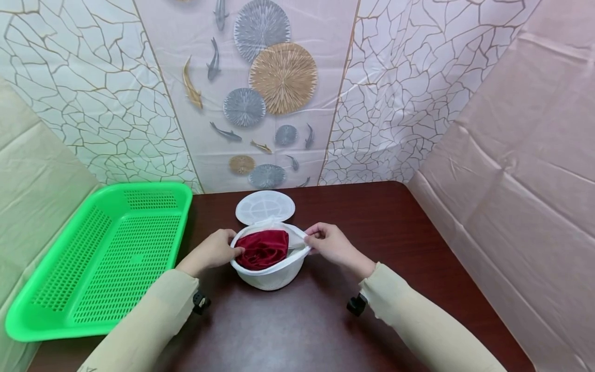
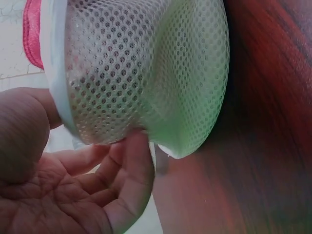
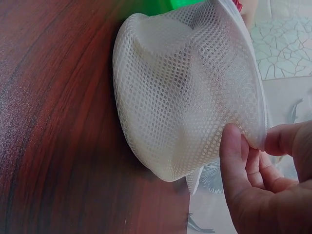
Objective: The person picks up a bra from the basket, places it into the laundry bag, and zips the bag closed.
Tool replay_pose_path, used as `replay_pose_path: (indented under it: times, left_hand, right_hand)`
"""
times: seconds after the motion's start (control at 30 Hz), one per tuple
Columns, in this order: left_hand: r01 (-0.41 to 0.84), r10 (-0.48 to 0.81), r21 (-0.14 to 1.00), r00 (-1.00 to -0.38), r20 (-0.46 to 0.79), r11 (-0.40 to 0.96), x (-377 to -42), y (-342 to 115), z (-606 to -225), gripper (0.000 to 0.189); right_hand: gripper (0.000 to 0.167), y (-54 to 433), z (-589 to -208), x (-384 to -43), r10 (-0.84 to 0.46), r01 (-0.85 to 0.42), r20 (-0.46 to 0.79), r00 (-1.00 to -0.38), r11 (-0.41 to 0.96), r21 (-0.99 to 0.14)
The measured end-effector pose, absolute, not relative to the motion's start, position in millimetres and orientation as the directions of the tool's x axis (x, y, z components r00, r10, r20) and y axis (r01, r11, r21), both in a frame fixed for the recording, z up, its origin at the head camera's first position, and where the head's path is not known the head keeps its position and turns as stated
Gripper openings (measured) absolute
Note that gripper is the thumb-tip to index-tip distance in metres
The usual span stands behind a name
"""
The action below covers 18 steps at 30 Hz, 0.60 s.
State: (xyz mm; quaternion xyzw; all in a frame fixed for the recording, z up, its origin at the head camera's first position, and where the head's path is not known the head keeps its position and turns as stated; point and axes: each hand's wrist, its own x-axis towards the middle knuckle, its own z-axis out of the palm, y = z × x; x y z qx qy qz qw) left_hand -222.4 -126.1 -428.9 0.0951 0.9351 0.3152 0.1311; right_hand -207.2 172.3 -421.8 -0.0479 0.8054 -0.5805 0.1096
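A white mesh laundry bag [image 1: 271,281] stands on the table with its round lid [image 1: 265,206] folded back behind it. Inside lies a bundle of shiny dark red cloth [image 1: 264,248], heaped toward the left of the opening. My left hand [image 1: 216,251] grips the left rim, thumb over the edge by the cloth and fingers against the outer mesh [image 2: 112,63]. On the opposite side my right hand [image 1: 332,243] pinches the rim between thumb and fingers, seen close in the right wrist view beside the honeycomb mesh [image 3: 180,97].
A large green plastic basket [image 1: 183,217] with slotted sides stands to the left on the dark brown wooden table [image 1: 372,222]. Patterned sheeting [image 1: 395,93] hangs along the table's back edge, and pale fabric [image 1: 525,181] rises at the right.
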Motion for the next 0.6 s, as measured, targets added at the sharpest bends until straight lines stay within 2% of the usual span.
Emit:
replay_pose_path:
  times: [0.23, 0.43, 0.6]
  left_hand:
    - [0.161, 0.240, 0.617, -0.970, -0.046, 0.770, -221, -122, -428, 0.019]
    - [0.160, 0.107, 0.559, -0.986, 0.126, 0.813, -217, -128, -418, 0.026]
    - [0.150, 0.057, 0.535, -0.981, 0.187, 0.831, -213, -134, -415, 0.020]
  right_hand:
    - [0.013, 168, -424, -209, -0.201, 0.013, -0.090, -0.976, 0.353, -0.935]
    - [0.010, 173, -419, -214, -0.090, -0.032, 0.003, -0.996, 0.332, -0.943]
    - [0.009, 179, -413, -215, -0.030, -0.026, 0.018, -0.999, 0.287, -0.957]
